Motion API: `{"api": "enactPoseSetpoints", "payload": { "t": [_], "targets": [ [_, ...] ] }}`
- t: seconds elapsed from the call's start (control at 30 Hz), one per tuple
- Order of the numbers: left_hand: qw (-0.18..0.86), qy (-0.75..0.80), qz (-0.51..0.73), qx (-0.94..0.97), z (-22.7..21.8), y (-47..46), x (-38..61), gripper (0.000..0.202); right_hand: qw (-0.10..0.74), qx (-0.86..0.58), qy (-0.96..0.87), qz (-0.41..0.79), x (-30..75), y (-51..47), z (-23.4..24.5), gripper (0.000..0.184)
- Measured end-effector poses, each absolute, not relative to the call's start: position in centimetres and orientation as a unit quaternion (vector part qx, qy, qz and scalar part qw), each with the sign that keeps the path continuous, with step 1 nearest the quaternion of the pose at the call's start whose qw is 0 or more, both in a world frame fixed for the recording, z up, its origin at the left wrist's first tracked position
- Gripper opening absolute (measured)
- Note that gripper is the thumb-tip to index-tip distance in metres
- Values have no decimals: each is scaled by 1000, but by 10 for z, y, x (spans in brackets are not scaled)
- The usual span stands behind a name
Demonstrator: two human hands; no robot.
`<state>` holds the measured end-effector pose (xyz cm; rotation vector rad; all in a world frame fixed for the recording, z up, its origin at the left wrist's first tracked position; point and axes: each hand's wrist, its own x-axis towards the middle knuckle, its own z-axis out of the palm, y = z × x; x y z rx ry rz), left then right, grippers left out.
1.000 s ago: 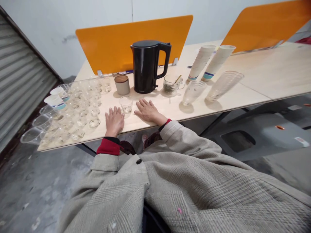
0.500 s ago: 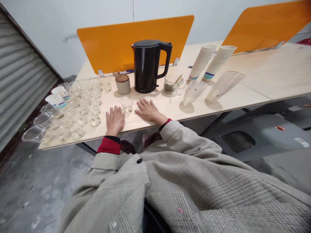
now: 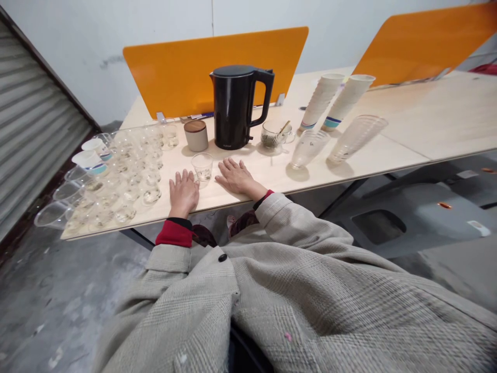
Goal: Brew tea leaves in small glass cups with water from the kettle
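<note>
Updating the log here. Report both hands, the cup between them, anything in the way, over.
Left hand and right hand: flat on table, gripping nothing. Cup: standing between them. Nothing blocking its near side; jar and kettle behind.

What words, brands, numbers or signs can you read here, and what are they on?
None reads clearly.
Black kettle: pale lettering near its base, too small to read surely.
Shorter clear cup stack: small dark mark, illegible.
Grey seat: white label, too blurred.
</note>
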<state>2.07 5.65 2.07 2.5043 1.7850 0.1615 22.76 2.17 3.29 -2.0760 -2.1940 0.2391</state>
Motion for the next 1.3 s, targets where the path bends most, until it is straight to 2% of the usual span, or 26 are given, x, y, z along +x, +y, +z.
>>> {"api": "enactPoseSetpoints", "payload": {
  "t": [0.6, 1.3],
  "targets": [
    [24, 589, 67, 805, 13, 60, 19, 64, 78, -694, -713, 65, 232, 23, 24, 71],
    [27, 586, 71, 807, 10, 62, 18, 66, 65, -696, -711, 73, 231, 24, 24, 72]
  ]
}}
